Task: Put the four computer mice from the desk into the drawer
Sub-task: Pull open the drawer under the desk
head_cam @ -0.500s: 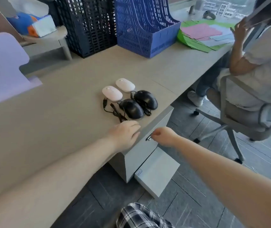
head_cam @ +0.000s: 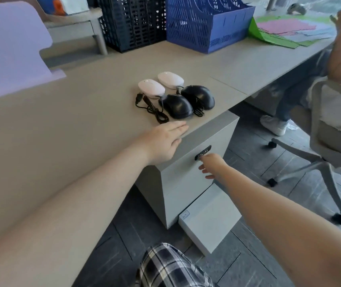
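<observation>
Two white mice [head_cam: 151, 88] [head_cam: 170, 79] and two black wired mice [head_cam: 177, 106] [head_cam: 199, 96] lie grouped near the front edge of the beige desk [head_cam: 82, 112], their black cables [head_cam: 151, 109] coiled beside them. My left hand [head_cam: 163, 140] rests flat on the desk edge just in front of the mice, fingers straight, holding nothing. My right hand [head_cam: 212, 165] reaches to the black lock handle [head_cam: 202, 152] on the grey drawer front [head_cam: 188, 177] below the desk, fingertips touching it. The drawer looks shut.
A lower drawer [head_cam: 209, 220] sticks out near the floor. Blue [head_cam: 209, 23] and dark [head_cam: 132, 21] file baskets stand at the back of the desk, coloured papers [head_cam: 289, 30] at the right. A seated person on a wheeled office chair [head_cam: 321, 154] is close on the right.
My left hand has flattened on the desk edge. My right hand has opened its fingers at the drawer handle. The view has shifted lower and closer.
</observation>
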Action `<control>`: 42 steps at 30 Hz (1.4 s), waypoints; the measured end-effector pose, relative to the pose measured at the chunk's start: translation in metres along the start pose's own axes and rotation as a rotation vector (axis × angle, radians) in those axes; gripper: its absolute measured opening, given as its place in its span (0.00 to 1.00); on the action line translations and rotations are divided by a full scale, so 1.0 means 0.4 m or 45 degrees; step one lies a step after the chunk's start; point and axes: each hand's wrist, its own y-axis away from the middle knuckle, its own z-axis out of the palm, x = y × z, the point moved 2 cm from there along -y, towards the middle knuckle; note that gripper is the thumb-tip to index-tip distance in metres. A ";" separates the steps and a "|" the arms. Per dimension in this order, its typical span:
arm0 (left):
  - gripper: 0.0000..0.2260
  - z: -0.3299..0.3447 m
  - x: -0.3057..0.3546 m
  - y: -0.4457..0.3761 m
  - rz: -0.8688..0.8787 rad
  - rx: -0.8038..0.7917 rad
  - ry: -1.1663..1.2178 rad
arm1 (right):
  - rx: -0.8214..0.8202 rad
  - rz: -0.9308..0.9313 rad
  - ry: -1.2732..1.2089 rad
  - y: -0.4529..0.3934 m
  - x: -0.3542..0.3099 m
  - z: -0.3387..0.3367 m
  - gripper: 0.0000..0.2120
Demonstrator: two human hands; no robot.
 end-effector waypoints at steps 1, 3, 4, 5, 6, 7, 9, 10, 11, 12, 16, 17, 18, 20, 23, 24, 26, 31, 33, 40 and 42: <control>0.19 -0.002 -0.001 -0.003 0.004 0.001 -0.009 | -0.003 0.056 -0.103 -0.005 -0.001 0.004 0.11; 0.19 -0.003 -0.003 -0.006 -0.015 -0.011 -0.036 | 0.014 0.134 -0.321 -0.016 -0.005 0.010 0.08; 0.19 -0.003 -0.003 -0.007 -0.020 -0.013 -0.039 | 0.036 0.147 -0.378 -0.022 -0.007 0.011 0.08; 0.19 -0.005 -0.002 -0.007 -0.020 -0.010 -0.032 | 0.048 0.148 -0.399 -0.023 -0.009 0.010 0.07; 0.20 -0.006 -0.001 -0.007 -0.019 -0.009 -0.023 | 0.055 0.146 -0.405 -0.025 -0.009 0.012 0.07; 0.22 -0.006 0.000 -0.007 -0.019 -0.007 -0.019 | 0.058 0.139 -0.402 -0.022 -0.010 0.012 0.07; 0.22 -0.006 0.001 -0.006 -0.025 -0.008 -0.018 | 0.024 0.128 -0.374 -0.010 -0.010 0.012 0.07; 0.22 -0.006 0.002 -0.006 -0.023 -0.007 -0.017 | -0.016 0.099 -0.333 -0.008 -0.008 0.015 0.07; 0.22 -0.005 0.003 -0.005 -0.018 -0.004 -0.019 | -0.051 0.059 -0.277 -0.005 -0.006 0.018 0.08; 0.22 -0.002 0.002 -0.005 -0.018 -0.009 -0.026 | -0.035 0.032 -0.258 -0.006 -0.001 0.016 0.09; 0.21 0.001 -0.001 -0.005 -0.025 -0.011 -0.042 | 0.085 0.073 -0.316 -0.013 0.010 -0.006 0.06; 0.20 0.002 -0.004 -0.006 -0.022 -0.009 -0.046 | 0.065 0.138 -0.282 -0.006 0.015 -0.014 0.08; 0.20 0.002 -0.004 -0.006 -0.014 -0.005 -0.048 | 0.046 0.168 -0.213 0.000 0.022 -0.024 0.08; 0.19 0.003 -0.004 -0.005 -0.006 0.001 -0.058 | 0.266 0.098 0.020 0.000 0.034 -0.049 0.06; 0.20 0.002 -0.002 -0.002 -0.015 -0.008 -0.080 | 0.741 -0.249 0.029 0.037 0.011 -0.097 0.12; 0.20 0.002 0.000 0.000 -0.025 -0.020 -0.087 | 0.787 -0.405 0.122 0.045 -0.009 -0.103 0.13; 0.21 -0.001 0.007 0.002 -0.036 -0.039 -0.108 | 0.602 -0.595 0.382 0.053 -0.038 -0.091 0.14; 0.23 -0.002 0.026 0.012 -0.063 -0.106 -0.226 | 0.387 -0.450 0.818 0.056 -0.031 -0.081 0.16; 0.24 -0.001 0.032 0.016 -0.080 -0.128 -0.277 | 0.405 -0.484 0.912 0.068 -0.024 -0.090 0.17; 0.26 0.010 0.058 0.027 -0.211 -0.197 -0.385 | 0.405 -0.410 1.123 0.126 0.050 -0.159 0.17; 0.26 0.010 0.066 0.034 -0.260 -0.198 -0.385 | 0.422 -0.368 1.135 0.153 0.075 -0.183 0.13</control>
